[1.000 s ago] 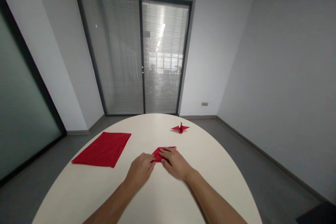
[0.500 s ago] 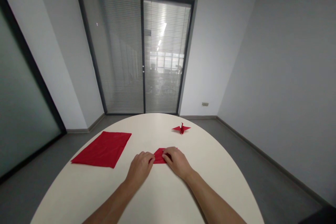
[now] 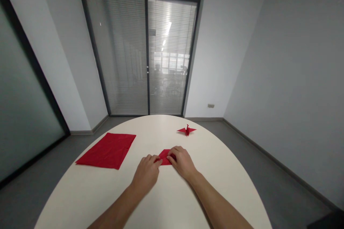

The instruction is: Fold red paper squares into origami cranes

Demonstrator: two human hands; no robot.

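Observation:
A small folded piece of red paper (image 3: 165, 157) lies on the table between my hands, partly covered by their fingers. My left hand (image 3: 147, 172) has its fingers closed at the paper's left corner, the thumb resting on it. At the right side, my right hand (image 3: 182, 161) is curled over the paper with thumb and forefinger pinching it. Beyond my right hand stands a red origami crane (image 3: 187, 130), wings spread. Over to the left is a larger stack or sheet of red paper (image 3: 109, 151), lying flat and touched by neither hand.
The round cream table (image 3: 161, 204) curves away on both sides. Behind it are a dark-framed glass partition (image 3: 147, 53) with blinds and a white wall (image 3: 217, 61). A dark object (image 3: 326, 220) shows at the lower right corner.
The left thumb has shifted rightward onto the folded paper, and the right hand's fingers have curled slightly differently over it. The whole view has shifted a little; crane and large paper stay put.

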